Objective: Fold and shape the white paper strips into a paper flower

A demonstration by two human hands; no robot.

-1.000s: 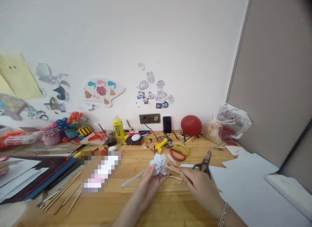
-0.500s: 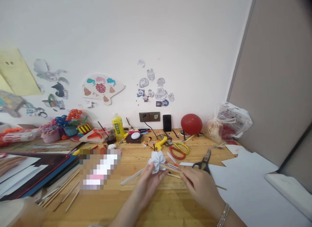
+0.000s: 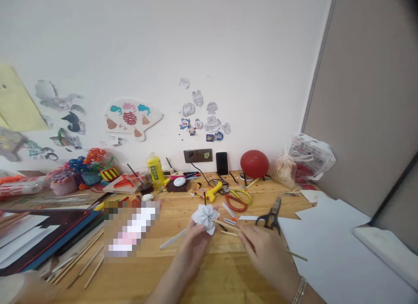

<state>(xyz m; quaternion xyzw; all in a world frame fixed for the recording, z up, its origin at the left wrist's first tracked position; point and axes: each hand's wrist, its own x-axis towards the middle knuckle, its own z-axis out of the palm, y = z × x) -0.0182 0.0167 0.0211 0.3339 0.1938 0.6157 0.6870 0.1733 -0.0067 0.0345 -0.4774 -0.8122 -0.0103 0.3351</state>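
Note:
A white folded-paper flower [image 3: 201, 213] is in my left hand [image 3: 196, 245], whose fingers are closed around its lower side. My right hand [image 3: 266, 249] grips a thin wooden stick [image 3: 225, 224], its tip touching the middle of the flower or just in front of it; I cannot tell which. Beneath lies a second wooden stick [image 3: 229, 233], partly hidden. Black-handled scissors [image 3: 270, 217] rest just beyond my right hand. A white paper strip [image 3: 172, 239] lies left of my left hand.
Behind the flower are a yellow glue gun [image 3: 214, 193] and red-and-yellow scissors [image 3: 237, 200]. White paper sheets [image 3: 313, 238] cover the right side. Several sticks [image 3: 78, 256] lie left. A yellow bottle [image 3: 155, 170] and a red balloon [image 3: 254, 163] are near the wall. Another person's hand shows at far left.
The flower has shifted slightly left and turned, showing more of its folded petals. My right hand still holds the stick at it. The whole view has moved a little.

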